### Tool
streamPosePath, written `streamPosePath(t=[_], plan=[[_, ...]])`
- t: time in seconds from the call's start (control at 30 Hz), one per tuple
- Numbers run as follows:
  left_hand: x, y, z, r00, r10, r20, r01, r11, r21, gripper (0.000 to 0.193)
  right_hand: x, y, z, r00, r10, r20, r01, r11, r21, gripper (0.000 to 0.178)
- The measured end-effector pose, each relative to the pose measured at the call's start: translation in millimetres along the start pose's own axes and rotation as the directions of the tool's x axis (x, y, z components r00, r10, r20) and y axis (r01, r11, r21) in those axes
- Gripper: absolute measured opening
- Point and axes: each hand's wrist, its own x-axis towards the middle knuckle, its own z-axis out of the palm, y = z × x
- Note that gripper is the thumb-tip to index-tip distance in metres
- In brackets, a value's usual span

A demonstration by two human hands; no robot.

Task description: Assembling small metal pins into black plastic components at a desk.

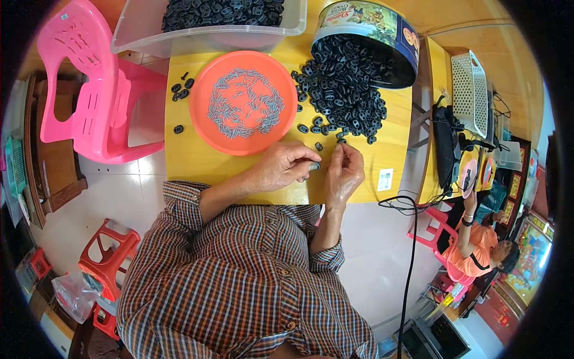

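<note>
My left hand (281, 167) is closed near the table's front edge, thumb and fingers pinched on a small dark piece (314, 166) that is mostly covered by the fingertips. Just to its right, my right hand (347, 170) pinches a black oval two-hole piece (341, 141) at its fingertips. One more loose black piece (318, 146) lies between the hands. Beyond them spreads a heap of the same black pieces (347, 90), spilling from a round tin (406, 57) tipped on its side. An orange-red round plate (203, 122) left of the heap holds many small silver screws (245, 102).
A clear plastic bin (239, 40) with more black pieces stands at the far edge of the yellow table (179, 161). A pink chair (98, 119) is on the left, a red stool (110, 257) below it. A black cable (412, 251) hangs at right; another person (478, 245) sits beyond.
</note>
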Motion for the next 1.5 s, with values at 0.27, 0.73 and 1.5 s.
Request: streamPosePath(t=[0.27,0.73,1.5], plan=[[1,-2,0,1.0,-0.007,-0.018,0.006,0.999,-0.036,0.017,7,2,-3,0.991,-0.13,-0.037,0.118,0.966,-0.231,0.008],[2,-6,-1,0.99,0.134,-0.037,-0.129,0.985,0.11,0.019,16,-3,7,0.981,-0.185,-0.065,0.14,0.894,-0.426,0.011],[14,-1,10,0.979,-0.199,-0.046,0.182,0.952,-0.245,0.02,-4,-12,-23,0.867,0.232,0.442,-0.479,0.634,0.607,0.004]])
